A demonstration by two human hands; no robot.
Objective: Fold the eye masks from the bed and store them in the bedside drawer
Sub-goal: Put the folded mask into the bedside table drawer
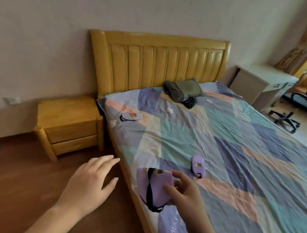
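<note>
My right hand (184,189) pinches a folded purple eye mask (153,187) with a black strap, held above the near left edge of the bed (241,145). My left hand (92,178) hovers open over the floor, left of the bed, holding nothing. A second purple eye mask (198,165) lies flat on the sheet just beyond my right hand. A third, greyish eye mask (131,116) lies near the head of the bed on the left side. The wooden bedside cabinet (67,123) stands left of the headboard with both drawers closed.
A green pillow (184,88) and a dark patterned cloth (188,102) lie by the yellow headboard (158,65). A white desk (258,80) and an office chair (300,100) stand beyond the bed's far side. Brown wooden floor (8,176) stretches between me and the cabinet.
</note>
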